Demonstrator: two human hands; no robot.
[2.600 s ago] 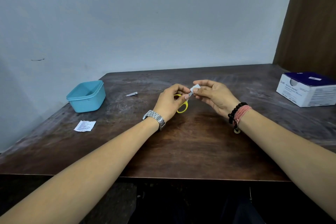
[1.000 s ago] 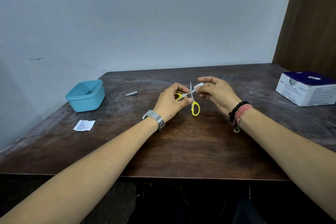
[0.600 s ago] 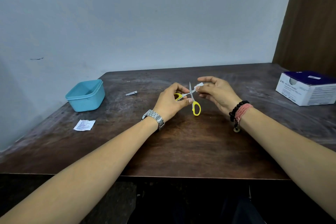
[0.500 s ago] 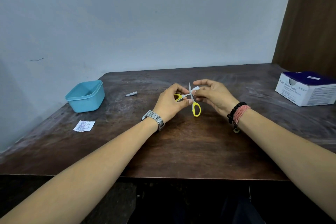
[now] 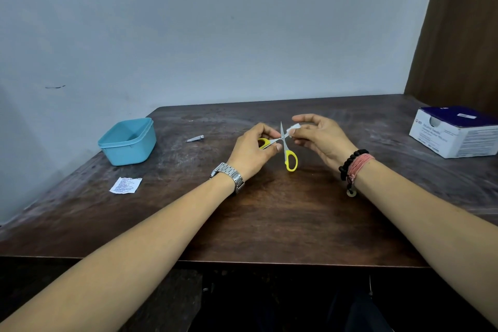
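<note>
Two hands mid-table [image 5: 269,224], far from edges | left hand [image 5: 252,152] grips scissors [image 5: 287,153] | right hand [image 5: 320,137] pinches packet [image 5: 293,128]

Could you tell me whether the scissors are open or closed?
Open: the scissors form an X, one handle in the left hand, the other hanging free.

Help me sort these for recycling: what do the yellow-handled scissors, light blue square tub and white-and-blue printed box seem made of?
The yellow-handled scissors: grey blades glint like metal, glossy loops look plastic. The light blue square tub: smooth, even, slightly shiny walls, probably moulded plastic. The white-and-blue printed box: matte printed faces, crisp folded edges, likely cardboard.
</note>
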